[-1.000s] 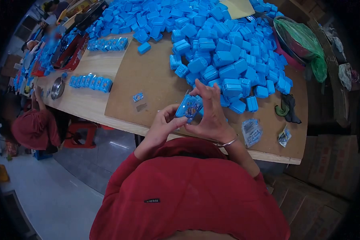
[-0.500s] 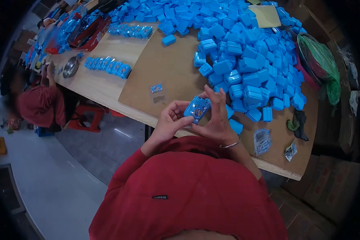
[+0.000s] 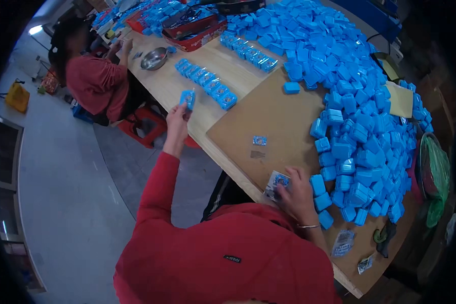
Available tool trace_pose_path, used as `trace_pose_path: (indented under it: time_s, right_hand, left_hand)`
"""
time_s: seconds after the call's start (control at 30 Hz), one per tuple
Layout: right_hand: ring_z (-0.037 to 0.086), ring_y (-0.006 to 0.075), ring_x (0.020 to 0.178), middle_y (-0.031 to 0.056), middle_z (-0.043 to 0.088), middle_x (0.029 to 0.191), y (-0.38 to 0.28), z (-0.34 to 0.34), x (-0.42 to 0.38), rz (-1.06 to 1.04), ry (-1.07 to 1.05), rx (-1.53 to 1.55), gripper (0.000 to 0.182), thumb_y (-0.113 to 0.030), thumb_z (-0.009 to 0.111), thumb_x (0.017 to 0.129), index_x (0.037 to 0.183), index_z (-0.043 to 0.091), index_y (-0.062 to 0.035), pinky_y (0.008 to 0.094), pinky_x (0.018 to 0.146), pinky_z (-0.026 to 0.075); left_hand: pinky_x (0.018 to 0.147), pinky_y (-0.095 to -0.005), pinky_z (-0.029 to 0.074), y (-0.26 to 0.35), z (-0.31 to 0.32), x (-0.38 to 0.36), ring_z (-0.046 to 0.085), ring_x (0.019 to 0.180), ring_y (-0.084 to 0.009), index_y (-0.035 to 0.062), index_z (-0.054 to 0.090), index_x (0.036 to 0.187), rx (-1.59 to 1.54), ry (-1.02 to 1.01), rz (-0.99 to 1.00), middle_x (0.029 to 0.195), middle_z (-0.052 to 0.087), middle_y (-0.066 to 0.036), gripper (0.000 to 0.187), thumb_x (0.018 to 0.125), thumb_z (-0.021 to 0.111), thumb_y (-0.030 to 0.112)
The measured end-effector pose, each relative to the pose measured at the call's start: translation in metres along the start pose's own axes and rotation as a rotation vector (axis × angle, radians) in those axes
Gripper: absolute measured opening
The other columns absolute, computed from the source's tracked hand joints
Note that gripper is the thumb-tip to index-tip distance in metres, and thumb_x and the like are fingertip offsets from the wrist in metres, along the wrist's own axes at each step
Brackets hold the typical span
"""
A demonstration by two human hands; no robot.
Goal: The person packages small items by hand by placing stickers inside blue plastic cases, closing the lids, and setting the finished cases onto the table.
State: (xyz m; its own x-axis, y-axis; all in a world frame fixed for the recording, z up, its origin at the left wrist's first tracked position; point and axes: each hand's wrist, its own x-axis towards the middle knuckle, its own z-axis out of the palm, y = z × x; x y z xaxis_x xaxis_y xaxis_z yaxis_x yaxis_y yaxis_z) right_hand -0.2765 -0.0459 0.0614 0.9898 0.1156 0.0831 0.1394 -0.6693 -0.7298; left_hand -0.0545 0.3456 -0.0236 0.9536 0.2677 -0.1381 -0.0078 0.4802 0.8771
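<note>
My left hand (image 3: pixel 177 120) reaches out to the left and pinches a small blue box (image 3: pixel 188 99) with a printed sticker on its lid. It holds the box up near a row of similar stickered boxes (image 3: pixel 206 81) on the table. My right hand (image 3: pixel 297 198) is by the near table edge, its thumb and fingers closed over a small printed sticker sheet (image 3: pixel 275 183). How firmly it grips the sheet is hard to see. On the brown board (image 3: pixel 238 129) lies another printed sticker piece (image 3: pixel 259 141). Plain blue boxes (image 3: pixel 323 202) sit just right of my right hand.
A large heap of blue boxes (image 3: pixel 362 137) covers the board's right side. Another stickered row (image 3: pixel 248 53), a metal bowl (image 3: pixel 154 59) and a red tray (image 3: pixel 195 38) stand farther back. A co-worker (image 3: pixel 93 81) sits at left near a red stool (image 3: pixel 144 126). Plastic packets (image 3: pixel 343 243) lie near right.
My left hand has carried the stickered box away from my right hand, out to the left toward the row. My right hand has lowered onto the sticker sheet. The view has turned left.
</note>
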Motion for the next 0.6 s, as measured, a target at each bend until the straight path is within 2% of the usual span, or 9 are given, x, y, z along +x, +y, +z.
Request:
trace_pose_path:
  time_s: [0.07,0.13,0.23,0.27,0.37,0.4,0.5,0.6]
  right_hand:
    - [0.047,0.0378,0.105,0.0196,0.050,0.109,0.006,0.015,0.004,0.040,-0.033,-0.117,0.045,-0.007,0.068,0.071,0.112,0.052,-0.0013,0.0406,0.084,0.044]
    - [0.048,0.0376,0.101,0.0190,0.051,0.102,0.008,0.023,0.010,0.041,-0.042,-0.287,0.044,-0.007,0.068,0.070,0.110,0.052,-0.0016,0.0425,0.081,0.044]
    - [0.048,0.0370,0.093,0.0173,0.050,0.093,0.005,0.020,0.021,0.078,-0.055,-0.263,0.036,-0.006,0.069,0.068,0.100,0.053,-0.0019,0.0445,0.075,0.043]
    - [0.048,0.0369,0.091,0.0169,0.050,0.092,0.008,0.020,0.024,0.074,-0.073,-0.254,0.033,-0.005,0.070,0.067,0.096,0.054,-0.0020,0.0444,0.074,0.043]
    - [0.048,0.0366,0.086,0.0163,0.049,0.088,0.020,0.019,0.031,0.075,-0.145,-0.231,0.026,-0.004,0.069,0.066,0.086,0.053,-0.0022,0.0443,0.071,0.042]
    - [0.047,0.0365,0.085,0.0166,0.049,0.087,0.023,0.019,0.033,0.079,-0.178,-0.228,0.025,-0.004,0.069,0.066,0.085,0.052,-0.0022,0.0445,0.070,0.042]
    - [0.047,0.0362,0.084,0.0161,0.049,0.085,0.020,0.018,0.038,0.100,-0.218,-0.195,0.023,-0.003,0.068,0.066,0.082,0.052,-0.0025,0.0443,0.069,0.042]
    - [0.047,0.0355,0.084,0.0151,0.050,0.085,0.017,0.017,0.043,0.172,-0.254,-0.155,0.022,-0.003,0.068,0.065,0.081,0.053,-0.0036,0.0436,0.069,0.041]
  left_hand:
    - [0.061,-0.0229,0.045,0.019,-0.009,0.043,0.054,0.067,-0.0099,0.0097,0.055,0.093,0.004,0.159,0.066,0.080,0.058,0.001,0.013,0.084,0.065,0.012]
    - [0.059,-0.0227,0.043,0.033,-0.024,0.097,0.053,0.067,-0.0093,0.0104,0.055,0.092,0.090,0.260,0.064,0.081,0.058,0.001,0.013,0.084,0.065,0.013]
    - [0.055,-0.0228,0.042,0.049,-0.044,0.180,0.053,0.067,-0.0104,0.0089,0.055,0.095,0.112,0.277,0.116,0.084,0.058,-0.001,0.018,0.082,0.067,0.012]
    - [0.055,-0.0225,0.042,0.050,-0.047,0.208,0.053,0.067,-0.0113,0.0078,0.053,0.099,0.095,0.319,0.182,0.086,0.058,-0.003,0.025,0.080,0.069,0.013]
    - [0.058,-0.0244,0.045,0.065,-0.040,0.259,0.055,0.067,-0.0131,0.0096,0.055,0.090,0.225,0.292,0.244,0.081,0.056,-0.002,0.013,0.083,0.066,0.013]
    - [0.057,-0.0251,0.045,0.064,-0.039,0.276,0.055,0.065,-0.0133,0.0089,0.056,0.091,0.226,0.324,0.243,0.081,0.058,-0.002,0.015,0.083,0.067,0.014]
    - [0.055,-0.0255,0.044,0.059,-0.035,0.306,0.055,0.066,-0.0123,0.0052,0.057,0.096,0.332,0.233,0.173,0.082,0.058,-0.003,0.023,0.080,0.069,0.016]
    - [0.054,-0.0276,0.044,0.046,-0.034,0.320,0.055,0.063,-0.0131,0.0047,0.061,0.087,0.514,0.177,0.113,0.074,0.057,-0.002,0.017,0.079,0.069,0.018]
